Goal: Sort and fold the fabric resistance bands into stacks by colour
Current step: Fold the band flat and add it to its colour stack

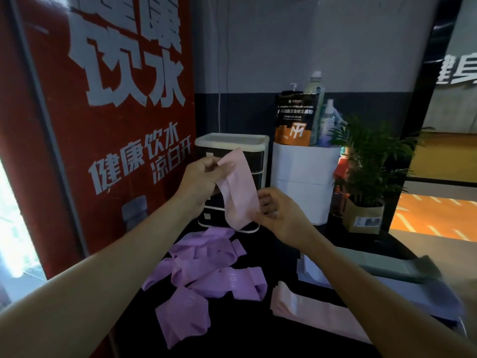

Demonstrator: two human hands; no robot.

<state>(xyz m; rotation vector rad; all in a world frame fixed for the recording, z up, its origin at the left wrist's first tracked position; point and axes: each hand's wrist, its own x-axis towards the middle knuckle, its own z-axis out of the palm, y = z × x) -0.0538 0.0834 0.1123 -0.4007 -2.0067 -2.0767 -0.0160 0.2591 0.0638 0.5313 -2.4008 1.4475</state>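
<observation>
**Pink band held up mid-frame, fold pending**

We're holding one pink band in the air at frame centre, above the dark table. Our left hand is pinching its upper end, thumb on the cloth. Our right hand is pinching the lower right edge, fingers curled on it. The band's long axis is running steeply from upper left to lower right, upper end pointing toward the top of the frame, loop bottom hanging between the hands. Our right hand is nearer the free lower end, so we're judging it's the one to bring that end up to fold.

The pink stack is lying at lower right, almost straight below the right hand, long axis running left-right. Loose purple bands are lying unsorted at lower centre-left.
</observation>
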